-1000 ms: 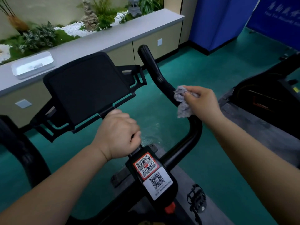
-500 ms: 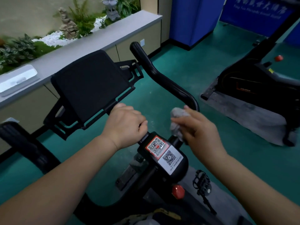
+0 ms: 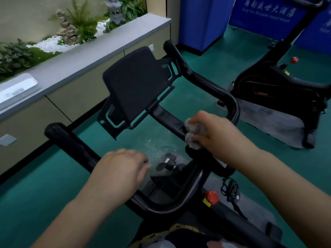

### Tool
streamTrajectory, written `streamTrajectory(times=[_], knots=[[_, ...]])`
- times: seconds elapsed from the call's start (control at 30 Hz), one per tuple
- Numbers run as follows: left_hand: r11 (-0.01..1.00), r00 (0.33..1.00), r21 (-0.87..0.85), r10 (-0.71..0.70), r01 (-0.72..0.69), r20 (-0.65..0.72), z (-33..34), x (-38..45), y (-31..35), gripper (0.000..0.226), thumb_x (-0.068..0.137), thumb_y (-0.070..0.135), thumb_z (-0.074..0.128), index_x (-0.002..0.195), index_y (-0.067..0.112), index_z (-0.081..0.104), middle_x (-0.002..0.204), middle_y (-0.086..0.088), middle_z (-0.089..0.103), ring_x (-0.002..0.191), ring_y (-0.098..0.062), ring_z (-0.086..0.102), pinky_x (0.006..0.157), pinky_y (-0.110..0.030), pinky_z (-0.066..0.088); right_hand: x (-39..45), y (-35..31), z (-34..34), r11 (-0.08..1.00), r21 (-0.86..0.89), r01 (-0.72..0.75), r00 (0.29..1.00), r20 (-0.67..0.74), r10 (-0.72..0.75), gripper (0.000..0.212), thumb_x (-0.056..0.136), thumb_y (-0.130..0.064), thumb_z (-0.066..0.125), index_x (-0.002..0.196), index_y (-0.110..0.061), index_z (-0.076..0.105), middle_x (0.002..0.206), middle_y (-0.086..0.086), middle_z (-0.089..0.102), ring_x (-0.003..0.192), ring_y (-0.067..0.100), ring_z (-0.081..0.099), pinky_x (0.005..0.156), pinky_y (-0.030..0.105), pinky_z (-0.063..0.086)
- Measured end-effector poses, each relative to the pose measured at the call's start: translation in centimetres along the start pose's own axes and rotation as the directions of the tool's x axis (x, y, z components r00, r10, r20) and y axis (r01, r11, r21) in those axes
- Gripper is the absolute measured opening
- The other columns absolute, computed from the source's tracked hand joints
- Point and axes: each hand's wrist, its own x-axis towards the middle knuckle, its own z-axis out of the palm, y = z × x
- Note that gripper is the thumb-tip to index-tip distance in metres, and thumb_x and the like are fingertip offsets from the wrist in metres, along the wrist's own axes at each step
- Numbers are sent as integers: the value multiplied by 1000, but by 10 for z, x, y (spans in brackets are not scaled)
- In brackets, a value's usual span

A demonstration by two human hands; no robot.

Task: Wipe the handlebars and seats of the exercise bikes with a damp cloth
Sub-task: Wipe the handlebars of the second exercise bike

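Note:
The black handlebar [image 3: 206, 81] of the exercise bike in front of me loops around a black tablet holder [image 3: 136, 86]. My right hand [image 3: 216, 135] grips a crumpled grey cloth [image 3: 194, 134] and presses it on the centre crossbar, just above the stem. My left hand [image 3: 120, 172] rests on the left arm of the handlebar with its fingers fairly straight and pointing right. The left grip end [image 3: 55, 131] sticks out beyond it. The seat is out of view.
A second black exercise bike [image 3: 279, 92] stands on a grey mat [image 3: 272, 126] at the right. A red knob [image 3: 211, 196] and a pedal [image 3: 231, 192] lie below the handlebar. A grey ledge [image 3: 89, 56] with plants and a white tray [image 3: 16, 88] runs along the left. Blue panels [image 3: 202, 20] stand behind.
My right hand carried the cloth from the right curve of the handlebar to the centre crossbar. My left hand let go of the centre bar and moved onto the left arm.

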Motion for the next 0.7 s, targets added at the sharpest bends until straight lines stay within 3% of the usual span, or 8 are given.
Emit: streamTrajectory(times=[0.1,0.23,0.33,0.4,0.47,0.53,0.57,0.7], knots=[[1000,999,17,-7,7,-38,9,-8,-5,43,95,44,32,60,27,50,55,12,49,53,-10,49,64,-32,48,21,-20,18,999,-50,-6,1000,6,6,24,90,-20,59,107,-11,44,104,11,58,89,32,54,74,40,46],[997,991,71,-3,12,-132,16,-7,-3,42,90,40,36,52,23,39,45,10,40,43,-12,40,56,-27,35,57,-51,37,983,181,-42,987,-143,69,19,92,-18,55,102,-9,41,78,-4,48,73,23,50,63,37,44],[997,988,82,5,8,-155,16,-8,-4,40,89,39,37,52,23,33,44,8,39,42,-15,38,56,-26,29,71,-64,45,989,146,-24,981,-186,51,20,89,-11,55,94,-15,36,72,0,46,71,29,53,60,41,46],[997,987,82,2,11,-161,16,-8,-4,41,89,40,35,52,23,34,44,8,39,42,-15,36,57,-27,27,59,-60,44,999,-18,47,991,-126,-49,26,81,-3,58,85,-18,37,80,3,50,75,34,55,59,36,41],[997,986,71,-11,23,-169,16,-8,-3,42,89,40,35,51,22,32,43,9,36,43,-14,32,58,-27,25,33,-44,38,974,-174,146,987,-33,-154,27,74,0,60,82,-19,42,100,6,59,83,36,59,64,34,46],[998,986,60,-11,21,-167,15,-8,-2,41,89,38,38,51,22,30,44,9,32,43,-13,31,58,-27,25,7,-26,29,952,-249,177,982,-26,-189,25,79,-2,61,93,-20,50,124,9,59,97,35,63,76,39,54],[998,986,59,-6,16,-164,15,-8,-1,41,89,37,39,51,23,31,44,10,32,43,-13,31,58,-26,26,0,-21,26,947,-269,173,982,-30,-188,26,81,-2,60,96,-21,50,125,10,59,100,35,63,78,42,55],[998,986,64,0,11,-167,15,-8,-2,41,88,37,40,51,24,30,43,10,28,41,-13,28,57,-26,26,16,-32,31,964,-245,102,994,-16,-109,23,79,-4,57,82,-21,41,89,5,61,73,32,61,65,42,53]])
